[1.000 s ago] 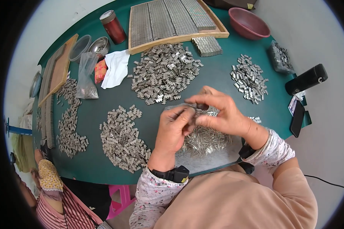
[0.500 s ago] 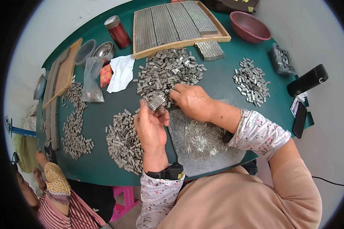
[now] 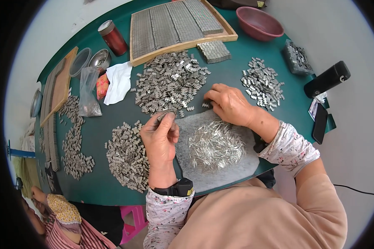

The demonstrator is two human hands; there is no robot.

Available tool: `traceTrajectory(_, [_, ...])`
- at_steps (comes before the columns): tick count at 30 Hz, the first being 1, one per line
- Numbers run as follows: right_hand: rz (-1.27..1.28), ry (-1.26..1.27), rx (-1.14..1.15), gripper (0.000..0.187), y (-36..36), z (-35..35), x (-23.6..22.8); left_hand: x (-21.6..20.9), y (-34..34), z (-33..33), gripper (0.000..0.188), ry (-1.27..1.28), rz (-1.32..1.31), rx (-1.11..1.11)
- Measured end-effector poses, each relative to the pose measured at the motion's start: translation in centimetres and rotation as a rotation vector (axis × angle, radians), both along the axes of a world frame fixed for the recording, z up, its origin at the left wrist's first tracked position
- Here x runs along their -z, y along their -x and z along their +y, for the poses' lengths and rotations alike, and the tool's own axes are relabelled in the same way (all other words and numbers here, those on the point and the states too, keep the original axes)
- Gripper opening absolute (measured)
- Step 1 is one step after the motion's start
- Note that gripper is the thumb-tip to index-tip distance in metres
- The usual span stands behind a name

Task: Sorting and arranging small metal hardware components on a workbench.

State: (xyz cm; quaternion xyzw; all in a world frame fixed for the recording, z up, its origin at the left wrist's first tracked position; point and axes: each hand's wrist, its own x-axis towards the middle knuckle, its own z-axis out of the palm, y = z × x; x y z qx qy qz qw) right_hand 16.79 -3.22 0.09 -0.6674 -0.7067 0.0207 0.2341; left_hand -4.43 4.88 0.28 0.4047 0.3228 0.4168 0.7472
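My left hand (image 3: 160, 137) is closed, its thumb and fingers pinching a small stack of toothed metal pieces (image 3: 166, 115), partly hidden by the fingers. To its right, my right hand (image 3: 232, 104) is bent palm down, fingertips drawn together at a small toothed metal piece (image 3: 206, 105) just beyond the grey mat. Loose metal pieces of the same kind form a large pile (image 3: 170, 81) beyond my hands. Under and in front of my right hand, a heap of thin shiny pins (image 3: 217, 145) lies on the grey mat (image 3: 195, 182).
More metal pieces lie in piles at left (image 3: 126, 155), far left (image 3: 75, 153) and right (image 3: 262, 83). A wooden tray (image 3: 183, 46) of packed rows stands at the back, near a red tumbler (image 3: 113, 37) and a red basin (image 3: 259, 23). A black bottle (image 3: 327, 79) is at right; another person (image 3: 66, 216) sits at lower left.
My right hand has moved right, away from my left hand and the large pile. My left hand has turned, its thumb now over the stack. The whole view has shifted slightly.
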Motion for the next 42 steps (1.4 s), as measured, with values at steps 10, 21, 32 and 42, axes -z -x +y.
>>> traceTrajectory(10, [0.008,0.090,0.108,0.016,1.2,1.1,0.4,0.3,-1.2,-0.8,0.013,-0.012,0.066,0.134])
traceTrajectory(21, [1.070,0.026,0.054,0.015,4.5,-1.6,-1.0,0.9,-1.7,-1.9,0.012,-0.044,0.028,0.209])
traceTrajectory(32, [1.059,-0.065,0.035,0.014,4.5,-3.1,-1.2,0.7,-2.2,-2.9,0.015,-0.193,0.068,0.239])
traceTrajectory(42, [0.084,-0.030,0.022,0.014,-0.1,-3.7,-0.9,0.7,-2.1,-2.4,0.016,-0.006,0.081,0.286])
